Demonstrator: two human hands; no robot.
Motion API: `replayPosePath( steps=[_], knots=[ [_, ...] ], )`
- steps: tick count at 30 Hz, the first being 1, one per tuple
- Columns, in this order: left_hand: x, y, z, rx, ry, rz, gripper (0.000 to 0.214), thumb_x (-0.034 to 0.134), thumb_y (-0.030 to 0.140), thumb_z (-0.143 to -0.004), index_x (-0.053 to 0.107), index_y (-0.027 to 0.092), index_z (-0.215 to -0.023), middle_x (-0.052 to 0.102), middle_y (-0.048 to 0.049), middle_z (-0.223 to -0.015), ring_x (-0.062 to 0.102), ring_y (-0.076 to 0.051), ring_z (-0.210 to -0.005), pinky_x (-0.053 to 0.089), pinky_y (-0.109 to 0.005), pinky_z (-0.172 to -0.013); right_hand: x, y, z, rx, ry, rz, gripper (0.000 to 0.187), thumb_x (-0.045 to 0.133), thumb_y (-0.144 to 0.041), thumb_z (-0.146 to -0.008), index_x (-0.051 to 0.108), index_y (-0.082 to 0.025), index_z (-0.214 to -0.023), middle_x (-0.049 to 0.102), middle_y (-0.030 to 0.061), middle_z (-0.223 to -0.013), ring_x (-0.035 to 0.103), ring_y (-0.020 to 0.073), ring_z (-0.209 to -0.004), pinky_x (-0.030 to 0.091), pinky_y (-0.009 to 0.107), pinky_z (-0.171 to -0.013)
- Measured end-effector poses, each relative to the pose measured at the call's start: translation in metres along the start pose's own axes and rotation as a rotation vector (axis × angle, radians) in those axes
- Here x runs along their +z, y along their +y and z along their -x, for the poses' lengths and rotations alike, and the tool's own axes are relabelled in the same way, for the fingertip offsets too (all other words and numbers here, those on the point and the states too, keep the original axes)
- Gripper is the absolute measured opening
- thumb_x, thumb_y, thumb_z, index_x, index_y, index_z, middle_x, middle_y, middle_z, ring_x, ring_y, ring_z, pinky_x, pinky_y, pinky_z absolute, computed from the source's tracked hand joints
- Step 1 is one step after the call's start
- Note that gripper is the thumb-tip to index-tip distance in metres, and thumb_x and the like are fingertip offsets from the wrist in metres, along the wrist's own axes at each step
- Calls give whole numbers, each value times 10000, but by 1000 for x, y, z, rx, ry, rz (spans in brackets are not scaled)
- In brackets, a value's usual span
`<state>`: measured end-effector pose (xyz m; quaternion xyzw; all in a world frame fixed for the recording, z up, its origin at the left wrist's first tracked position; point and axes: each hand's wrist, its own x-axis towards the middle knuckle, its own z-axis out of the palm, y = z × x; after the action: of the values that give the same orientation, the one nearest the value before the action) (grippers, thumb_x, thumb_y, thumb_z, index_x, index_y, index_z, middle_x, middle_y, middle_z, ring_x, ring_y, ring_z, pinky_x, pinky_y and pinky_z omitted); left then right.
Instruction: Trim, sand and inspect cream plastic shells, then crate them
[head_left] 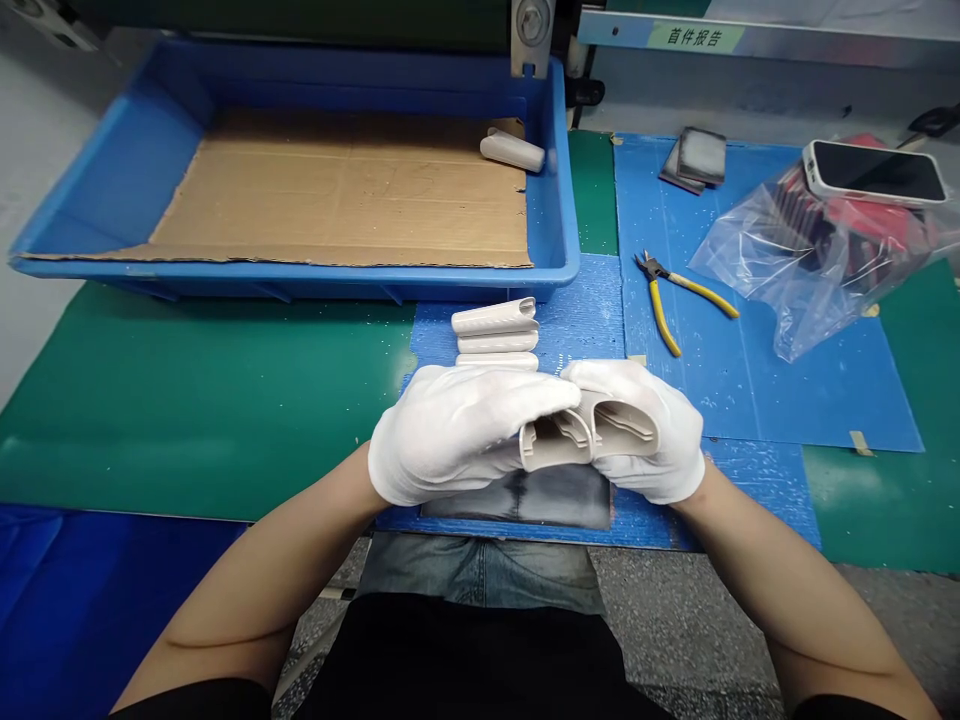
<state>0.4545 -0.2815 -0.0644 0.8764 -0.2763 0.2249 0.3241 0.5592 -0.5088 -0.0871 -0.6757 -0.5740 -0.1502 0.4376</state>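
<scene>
My left hand (465, 435) and my right hand (645, 430) wear white cotton gloves. Each grips a short, hollow cream plastic profile, the left one (555, 442) and the right one (624, 426), with their open ends facing me and touching. Just beyond my hands, several similar profiles lie side by side on a blue mat (585, 330), the nearest (496, 361) almost touching my left glove. Two more profiles (512, 150) rest at the back right of a blue plastic tray (300, 282) lined with cardboard.
Yellow-handled side cutters (664, 298) lie right of the profiles. Farther right are a clear plastic bag (795, 270) of red and dark items, a phone (874, 172) on it, and a stack of dark pads (694, 160). A dark pad (517, 497) lies below my hands.
</scene>
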Motion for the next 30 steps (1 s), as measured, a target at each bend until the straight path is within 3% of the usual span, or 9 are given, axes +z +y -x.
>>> replayPosePath(
  steps=[5, 10, 14, 21, 25, 30],
  knots=[
    [0, 0, -4, 2, 15, -4, 419, 694, 279, -971, 594, 221, -1374, 794, -42, -1223, 779, -219, -1092, 639, -281, -881, 0, 1, 1, 20, -3, -38, 457, 651, -364, -988, 598, -190, -1408, 759, 138, -1195, 751, 264, -1088, 633, 399, -900],
    [1, 1, -3, -6, 48, -25, 463, 710, 304, -978, 558, 271, -1414, 791, -3, -1230, 776, -179, -1098, 618, -241, -857, 2, 1, 3, 68, -5, -41, 459, 685, -375, -969, 612, -208, -1390, 761, 122, -1184, 748, 254, -1082, 635, 397, -893],
    [2, 3, -2, -36, 50, -38, 443, 712, 337, -986, 565, 260, -1396, 786, -16, -1244, 767, -153, -1114, 603, -219, -838, 3, 2, 7, 110, -4, -25, 469, 686, -407, -965, 613, -251, -1401, 761, 97, -1169, 749, 249, -1050, 643, 408, -858],
    [1, 3, -7, 8, 85, -7, 398, 689, 322, -992, 597, 206, -1362, 810, -44, -1170, 787, -167, -1058, 633, -231, -811, 3, 2, 11, 150, -40, -47, 443, 686, -390, -955, 642, -233, -1367, 754, 116, -1162, 747, 271, -1040, 634, 428, -844],
    [-1, 4, -9, -48, 30, 115, 298, 629, 251, -1010, 663, 178, -1296, 796, -31, -1213, 773, -176, -1112, 627, -236, -937, 4, 2, 12, 128, 0, -18, 459, 676, -437, -976, 633, -269, -1402, 760, 98, -1178, 751, 269, -1040, 645, 422, -832],
    [-4, 6, -9, -152, -32, 163, 274, 614, 307, -1016, 689, 216, -1264, 783, 0, -1251, 752, -180, -1160, 598, -260, -1028, 4, 3, 12, 122, -3, -29, 474, 652, -462, -991, 619, -280, -1427, 757, 96, -1188, 749, 278, -1058, 645, 437, -850]
  ],
)
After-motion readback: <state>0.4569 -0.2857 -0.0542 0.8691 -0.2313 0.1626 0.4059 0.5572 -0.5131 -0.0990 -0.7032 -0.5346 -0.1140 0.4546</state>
